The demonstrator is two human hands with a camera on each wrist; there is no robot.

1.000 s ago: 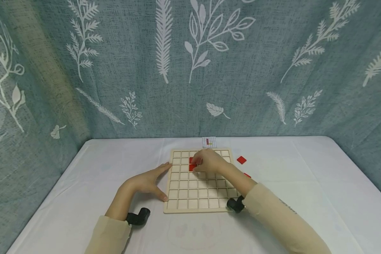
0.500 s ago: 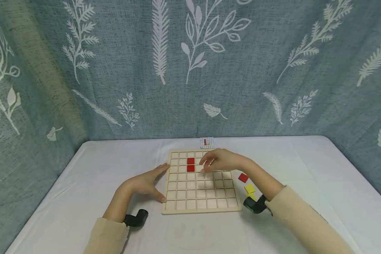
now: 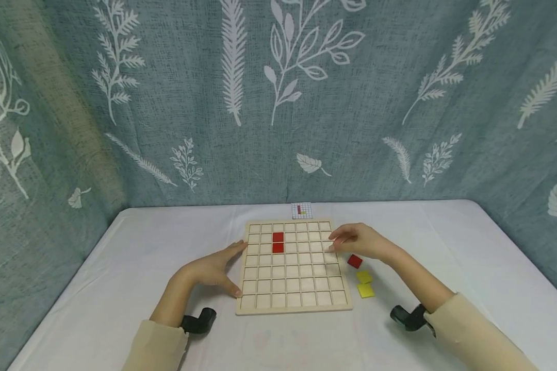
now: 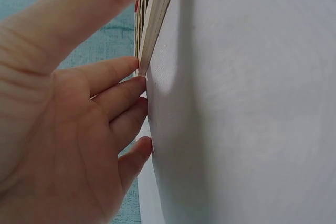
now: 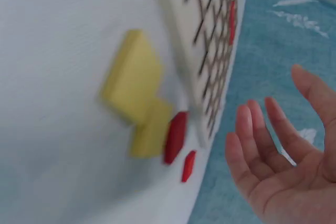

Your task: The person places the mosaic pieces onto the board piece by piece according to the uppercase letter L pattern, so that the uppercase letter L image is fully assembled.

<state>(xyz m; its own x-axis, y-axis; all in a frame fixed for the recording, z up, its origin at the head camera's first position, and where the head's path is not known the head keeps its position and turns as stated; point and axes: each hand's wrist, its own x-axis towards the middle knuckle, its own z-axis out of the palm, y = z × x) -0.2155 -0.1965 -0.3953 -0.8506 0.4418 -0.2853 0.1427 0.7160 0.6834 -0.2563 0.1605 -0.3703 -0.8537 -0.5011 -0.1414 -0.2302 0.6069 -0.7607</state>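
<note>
Flat on the table lies a wooden grid board [image 3: 292, 268], with two red tiles [image 3: 278, 242] in neighbouring cells, one above the other. The left hand [image 3: 213, 268] touches the board's left edge with thumb and fingertips spread; the left wrist view shows its straight fingers [image 4: 123, 95] against the rim. Over the board's right edge hovers the right hand [image 3: 364, 241], fingers loosely bent and apart. In the right wrist view the right hand [image 5: 294, 166] holds nothing. Below it sit a red tile [image 3: 355, 261] and two yellow tiles [image 3: 364, 283]. Another red tile [image 5: 188, 166] shows in the right wrist view.
A small printed grid card [image 3: 301, 210] lies just behind the board. The white-covered table [image 3: 97, 268] extends around it, and a patterned teal curtain [image 3: 260, 129] hangs behind. A black wrist device [image 3: 199, 321] is on the left wrist, another [image 3: 408, 318] on the right.
The right hand has moved right, off the red tiles and away from the middle of the board, uncovering cells and the yellow tiles. The left hand stays at the board's edge.
</note>
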